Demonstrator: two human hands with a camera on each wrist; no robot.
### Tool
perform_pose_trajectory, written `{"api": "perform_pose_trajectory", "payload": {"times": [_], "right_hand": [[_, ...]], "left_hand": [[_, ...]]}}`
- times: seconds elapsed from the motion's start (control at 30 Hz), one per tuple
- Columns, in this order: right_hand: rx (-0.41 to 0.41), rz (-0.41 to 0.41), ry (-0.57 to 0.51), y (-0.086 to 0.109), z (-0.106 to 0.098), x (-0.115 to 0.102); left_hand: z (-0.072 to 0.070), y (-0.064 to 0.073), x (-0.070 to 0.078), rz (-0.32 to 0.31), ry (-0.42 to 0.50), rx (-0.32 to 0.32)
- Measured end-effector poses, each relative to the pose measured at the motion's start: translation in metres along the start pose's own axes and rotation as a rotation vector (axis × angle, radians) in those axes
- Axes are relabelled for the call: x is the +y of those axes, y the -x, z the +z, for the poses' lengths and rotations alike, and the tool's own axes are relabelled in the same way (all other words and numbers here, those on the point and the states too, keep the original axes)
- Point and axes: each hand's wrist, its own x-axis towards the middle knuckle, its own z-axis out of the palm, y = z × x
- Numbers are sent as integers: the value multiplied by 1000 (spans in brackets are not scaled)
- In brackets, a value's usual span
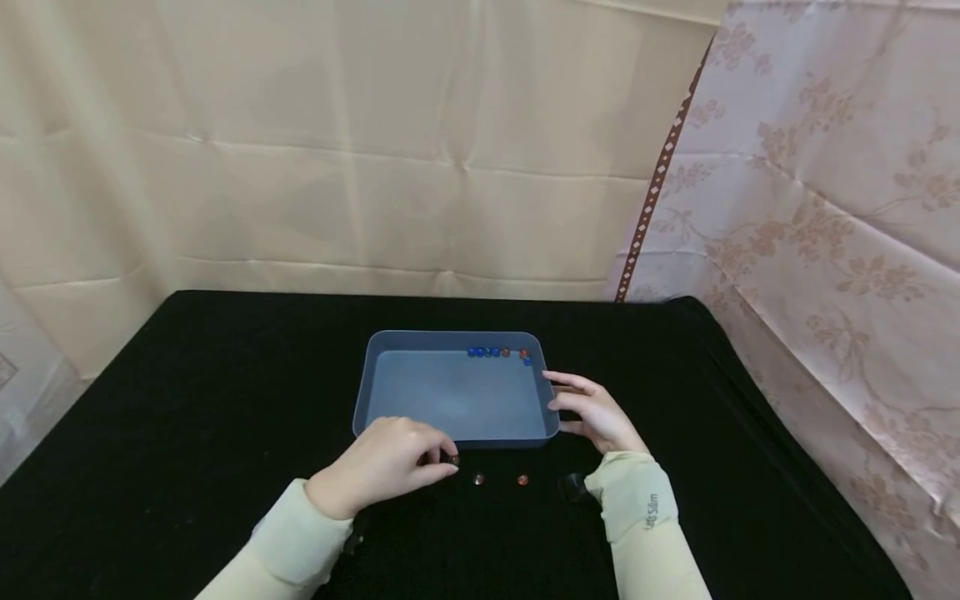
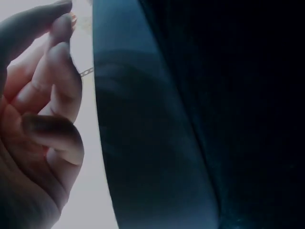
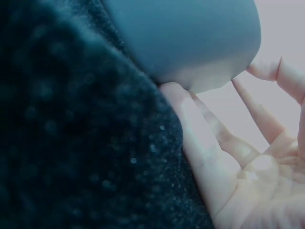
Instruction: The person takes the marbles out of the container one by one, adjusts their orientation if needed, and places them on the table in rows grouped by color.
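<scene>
My left hand (image 1: 390, 462) is at the near side of the blue tray (image 1: 420, 340), pinching a small amber-brown glass marble (image 1: 454, 459) between thumb and fingertips. In the left wrist view, an orange glint of the marble (image 2: 73, 20) shows at the fingertips, beside the tray's wall (image 2: 138, 143). My right hand (image 1: 596, 412) rests its extended, spread fingers against the tray's right side; the right wrist view has fingertips along the lower part of the wall (image 3: 190, 38). On the black cloth before the tray lie a clear brownish marble (image 1: 478, 479) and an orange marble (image 1: 522, 480).
Inside the tray, a row of several blue marbles (image 1: 483, 352) lines the far wall, with an amber marble (image 1: 506, 352) at its end. An orange marble (image 1: 523, 354) and a blue marble (image 1: 527, 362) sit in the far right corner. Black cloth (image 1: 247, 400) covers the table.
</scene>
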Motion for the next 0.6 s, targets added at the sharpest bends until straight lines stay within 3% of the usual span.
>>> {"api": "perform_pose_trajectory", "payload": {"times": [0.3,0.6], "right_hand": [[2,13,1,0,0,2],[16,15,2,0,1,0]], "left_hand": [[3,1,1,-38,-16,-102],[5,0,4,-27,-94,-108]]}}
